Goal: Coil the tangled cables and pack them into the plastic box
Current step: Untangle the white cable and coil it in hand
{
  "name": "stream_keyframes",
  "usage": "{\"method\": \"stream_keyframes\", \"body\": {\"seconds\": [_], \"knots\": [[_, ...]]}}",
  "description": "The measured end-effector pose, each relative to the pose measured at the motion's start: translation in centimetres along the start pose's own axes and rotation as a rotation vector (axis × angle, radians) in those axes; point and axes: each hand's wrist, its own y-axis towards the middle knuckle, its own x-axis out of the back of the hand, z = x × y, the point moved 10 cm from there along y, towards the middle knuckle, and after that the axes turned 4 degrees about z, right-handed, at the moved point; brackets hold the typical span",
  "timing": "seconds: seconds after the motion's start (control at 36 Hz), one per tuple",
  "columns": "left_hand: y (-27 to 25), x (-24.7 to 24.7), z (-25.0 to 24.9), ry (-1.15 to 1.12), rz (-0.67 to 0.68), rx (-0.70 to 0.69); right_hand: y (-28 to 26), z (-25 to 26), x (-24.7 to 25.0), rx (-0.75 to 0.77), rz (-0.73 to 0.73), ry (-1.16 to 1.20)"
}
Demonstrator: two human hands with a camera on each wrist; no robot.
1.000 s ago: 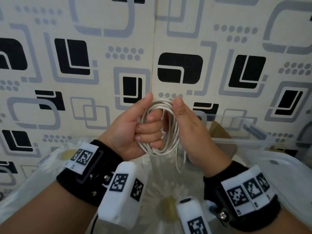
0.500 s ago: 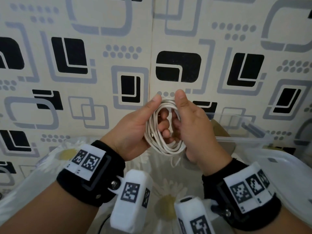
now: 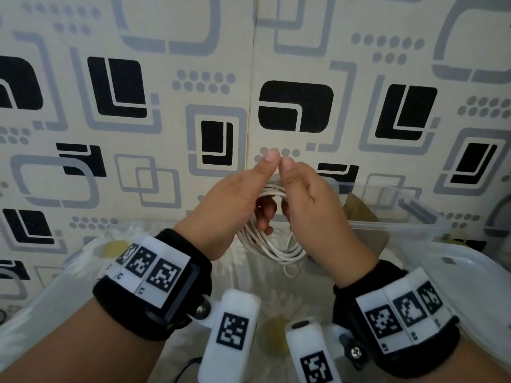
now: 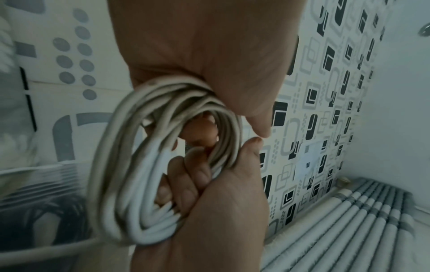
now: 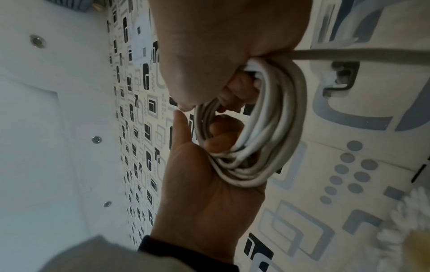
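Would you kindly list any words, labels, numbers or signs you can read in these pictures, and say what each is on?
No readable words or numbers.
Wrist bands: black-and-white square code markers, with tiny characters beneath, too small to read.
White camera housings: code markers only.
White cable coil, clear plastic box, wallpaper: no text.

No readable text, brand or number; only black-white square code markers (image 3: 153,269) on wristbands.

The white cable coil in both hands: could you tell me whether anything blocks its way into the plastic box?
Nothing visible does. The cable coil is held in both hands, and the box stands open just right of it.
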Motion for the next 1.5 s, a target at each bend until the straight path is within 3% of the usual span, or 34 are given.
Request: {"method": "stream_keyframes", "body": {"seconds": [0.22, 0.47, 0.69, 0.89, 1.19, 1.33, 1.5], "knots": [[0.3, -0.3, 0.2, -0.021, 0.067, 0.016, 0.1, 0.2, 0.2, 0.012, -0.054, 0.123], [0.2, 0.4, 0.1, 0.011, -0.008, 0.008, 0.3, -1.2, -0.2, -0.092, 0.012, 0.365], [0.4, 2.1, 0.1, -0.035, -0.111, 0.032, 0.2, -0.5, -1.6, -0.069, 0.156, 0.163], [0.4, 1.3, 0.2, -0.138, -0.067, 0.052, 0.2, -0.1, -0.9, 0.026, 0.050, 0.146], [0.8, -1.3, 1.4, -0.554, 0.108, 0.081, 0.5, -1.9, 1.9, -0.058, -0.186, 0.228], [0.7, -1.6, 1.4, -0.687, 0.089, 0.095, 0.3, -1.8, 0.7, -0.093, -0.116, 0.355], [0.9, -0.2, 1.7, -0.674, -0.004, 0.048, 0.2, -1.5, -0.4, -0.130, 0.011, 0.405]]}}
